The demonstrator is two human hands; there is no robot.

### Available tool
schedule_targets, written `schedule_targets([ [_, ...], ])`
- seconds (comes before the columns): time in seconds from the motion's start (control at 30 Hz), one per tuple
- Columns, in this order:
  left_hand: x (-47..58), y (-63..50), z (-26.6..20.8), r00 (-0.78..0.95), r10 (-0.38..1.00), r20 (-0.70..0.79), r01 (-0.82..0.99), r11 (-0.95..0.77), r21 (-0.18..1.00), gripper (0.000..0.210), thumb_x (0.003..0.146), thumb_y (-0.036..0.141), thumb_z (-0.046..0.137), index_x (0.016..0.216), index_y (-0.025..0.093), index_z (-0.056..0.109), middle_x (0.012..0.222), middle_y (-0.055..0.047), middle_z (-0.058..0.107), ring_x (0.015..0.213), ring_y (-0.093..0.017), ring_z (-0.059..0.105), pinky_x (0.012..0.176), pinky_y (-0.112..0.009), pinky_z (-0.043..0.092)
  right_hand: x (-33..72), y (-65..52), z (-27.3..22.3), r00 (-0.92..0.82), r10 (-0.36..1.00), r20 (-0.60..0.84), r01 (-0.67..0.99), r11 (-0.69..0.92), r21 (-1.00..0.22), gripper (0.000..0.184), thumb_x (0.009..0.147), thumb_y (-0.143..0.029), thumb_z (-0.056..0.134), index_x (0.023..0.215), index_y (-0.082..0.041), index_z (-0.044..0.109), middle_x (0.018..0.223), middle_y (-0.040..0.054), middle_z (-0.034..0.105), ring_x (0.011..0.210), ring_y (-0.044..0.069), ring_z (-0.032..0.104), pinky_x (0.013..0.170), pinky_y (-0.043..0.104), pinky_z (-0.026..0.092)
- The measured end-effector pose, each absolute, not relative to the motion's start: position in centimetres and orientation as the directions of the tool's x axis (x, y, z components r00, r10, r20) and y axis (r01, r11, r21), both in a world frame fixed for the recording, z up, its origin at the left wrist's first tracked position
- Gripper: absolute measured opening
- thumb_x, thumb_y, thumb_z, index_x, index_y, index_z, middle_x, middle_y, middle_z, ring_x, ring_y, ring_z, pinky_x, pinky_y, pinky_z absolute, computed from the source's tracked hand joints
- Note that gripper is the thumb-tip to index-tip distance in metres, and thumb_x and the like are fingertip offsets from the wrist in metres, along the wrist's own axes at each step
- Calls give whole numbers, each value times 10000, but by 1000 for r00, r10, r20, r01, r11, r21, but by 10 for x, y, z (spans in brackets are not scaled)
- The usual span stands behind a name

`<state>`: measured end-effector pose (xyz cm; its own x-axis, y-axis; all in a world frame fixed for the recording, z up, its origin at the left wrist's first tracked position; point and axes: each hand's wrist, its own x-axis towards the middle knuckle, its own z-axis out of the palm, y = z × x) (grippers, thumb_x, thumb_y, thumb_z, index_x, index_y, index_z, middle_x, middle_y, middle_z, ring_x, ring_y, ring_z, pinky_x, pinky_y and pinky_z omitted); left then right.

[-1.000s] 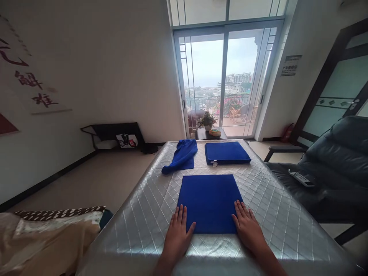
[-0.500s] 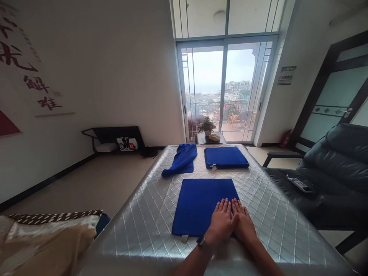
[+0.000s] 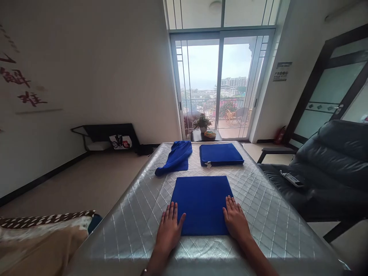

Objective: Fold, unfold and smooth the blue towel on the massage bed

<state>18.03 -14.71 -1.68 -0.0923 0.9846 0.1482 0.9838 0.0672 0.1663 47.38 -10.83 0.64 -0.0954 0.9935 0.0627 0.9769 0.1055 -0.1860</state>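
A folded blue cloth (image 3: 203,203) lies flat and squared on the table in front of me. My left hand (image 3: 170,226) rests open along its left edge, fingers pointing away and thumb reaching over the cloth. Along the right edge my right hand (image 3: 235,218) is laid open, its fingertips touching the cloth. Beyond it sits a stack of folded blue cloths (image 3: 221,154) with a white tag at its near left corner. To the left of that stack, a loose, crumpled blue cloth (image 3: 176,157) is spread out.
The table wears a silver quilted cover (image 3: 138,222). A dark armchair (image 3: 316,165) with a light device (image 3: 292,179) on its seat stands at the right. Past the far edge, a small table holds a potted plant (image 3: 202,122). Fabric (image 3: 43,245) is heaped at lower left.
My left hand has moved from beside the right hand to the cloth's left edge. The right hand stays at the right edge. The view has shifted slightly.
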Motion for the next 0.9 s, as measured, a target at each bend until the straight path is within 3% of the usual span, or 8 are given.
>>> schedule_targets([
  [0.2,158,-160,-23,-147,978,150,969,112,220,797,1016,631,172,1603,93,204,1653,-169,259,1532,-292,248,1241,-524,249,479,-125,13,-98,994,41,973,104,-207,631,1034,-372,210,1586,-77,288,1656,94,225,1543,216,176,1257,441,149],
  [0.33,194,-152,-9,-161,962,219,971,115,209,805,1020,609,179,1577,36,272,1643,-202,269,1534,-317,233,1247,-523,247,473,-139,15,-95,994,54,962,105,-251,619,1031,-377,235,1583,-108,314,1649,74,238,1535,212,200,1253,435,186],
  [0.5,297,-136,13,284,926,247,919,-336,204,678,1037,553,222,1598,175,271,1659,-82,263,1536,-277,239,1240,-491,304,469,-144,8,-121,990,66,966,133,-222,609,1020,-354,257,1568,-104,350,1642,81,240,1534,245,206,1250,469,188],
  [0.6,330,-128,16,392,898,200,871,-432,233,666,1039,553,216,1593,188,273,1655,-59,259,1532,-252,254,1247,-461,302,477,-145,4,-148,988,40,974,153,-165,601,1019,-322,226,1570,-113,343,1648,71,210,1539,241,181,1249,484,179],
  [0.8,260,-133,4,154,987,44,960,-160,228,761,1008,652,171,1589,171,267,1661,-73,217,1543,-271,196,1257,-514,250,488,-145,7,-128,992,-8,980,125,-157,629,1033,-388,214,1591,-102,262,1655,57,161,1543,218,149,1254,466,172],
  [0.9,208,-147,-5,-2,999,53,984,-7,178,780,1001,670,175,1594,169,247,1665,-93,203,1545,-291,182,1250,-544,235,488,-145,6,-142,990,7,974,141,-177,622,1030,-382,222,1589,-118,293,1657,60,162,1544,222,142,1257,475,156],
])
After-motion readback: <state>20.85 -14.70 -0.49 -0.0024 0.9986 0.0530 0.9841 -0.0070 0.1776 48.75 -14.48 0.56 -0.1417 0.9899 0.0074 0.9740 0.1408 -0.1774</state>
